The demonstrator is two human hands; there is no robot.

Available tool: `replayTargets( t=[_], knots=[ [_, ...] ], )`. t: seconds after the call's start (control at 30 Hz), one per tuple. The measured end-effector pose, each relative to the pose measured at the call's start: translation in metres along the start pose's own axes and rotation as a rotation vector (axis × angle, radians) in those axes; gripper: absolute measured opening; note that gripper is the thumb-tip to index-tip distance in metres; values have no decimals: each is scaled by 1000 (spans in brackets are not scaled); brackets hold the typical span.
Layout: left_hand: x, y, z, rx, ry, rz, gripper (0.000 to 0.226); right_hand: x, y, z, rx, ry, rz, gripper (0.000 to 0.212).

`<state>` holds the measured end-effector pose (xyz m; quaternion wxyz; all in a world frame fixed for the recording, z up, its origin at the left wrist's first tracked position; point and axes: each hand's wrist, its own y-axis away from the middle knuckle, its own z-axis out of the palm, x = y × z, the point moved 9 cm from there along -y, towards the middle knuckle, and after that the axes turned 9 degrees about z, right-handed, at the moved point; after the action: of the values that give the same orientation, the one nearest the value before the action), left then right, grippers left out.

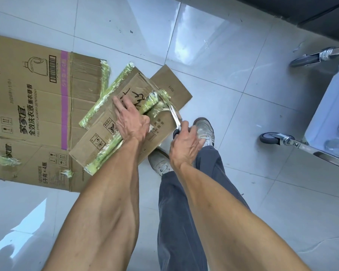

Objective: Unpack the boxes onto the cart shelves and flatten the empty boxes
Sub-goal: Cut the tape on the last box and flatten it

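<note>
Cutting tape on a small box, standing over it on the tile floor point(233, 98)

Closest in, grey trousers point(184, 202) and two pale sneakers point(205, 130). Right hand point(186, 146) has its fingers wrapped round the dark handle of the scissors point(175, 116), blades at the greenish tape on the box edge. Left hand point(130, 122) presses down on the small cardboard box point(106, 132), fingers spread over the scribbled top, thumb curled at its edge. That box sits partly on a big flattened detergent carton point(27, 106) lying on the floor to the left. Further right, the metal cart point(321, 118) with its caster wheels point(268, 138).
</note>
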<state>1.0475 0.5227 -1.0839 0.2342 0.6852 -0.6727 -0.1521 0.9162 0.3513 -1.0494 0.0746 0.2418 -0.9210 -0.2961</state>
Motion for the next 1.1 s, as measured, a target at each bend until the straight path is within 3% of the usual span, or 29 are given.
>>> replayTargets(
  t=[0.13, 0.3, 0.4, 0.53, 0.73, 0.9, 1.0, 1.1],
  knots=[
    [-5, 18, -14, 159, 41, -97, 26, 15, -1, -2, -1, 43, 76, 31],
    [2, 45, 26, -25, 11, -96, 28, -2, -10, -14, 46, 39, -3, 32],
    [9, 49, 32, -30, 59, -51, 45, -12, -14, -14, 43, 60, -86, 36],
    [17, 48, 30, -71, 52, -23, 19, -7, -18, -15, 39, 87, -73, 35],
    [10, 37, 39, -176, 122, -18, 59, -8, -33, -24, 88, 69, -57, 33],
    [3, 47, 57, -255, 43, 5, 114, -14, -35, -12, -58, -45, -130, 32],
    [5, 44, 59, -268, 125, -49, 115, -15, -32, -10, -59, -3, -157, 33],
    [12, 34, 50, -220, 261, -172, 93, -12, -34, -21, 3, 19, -137, 30]
  ],
)
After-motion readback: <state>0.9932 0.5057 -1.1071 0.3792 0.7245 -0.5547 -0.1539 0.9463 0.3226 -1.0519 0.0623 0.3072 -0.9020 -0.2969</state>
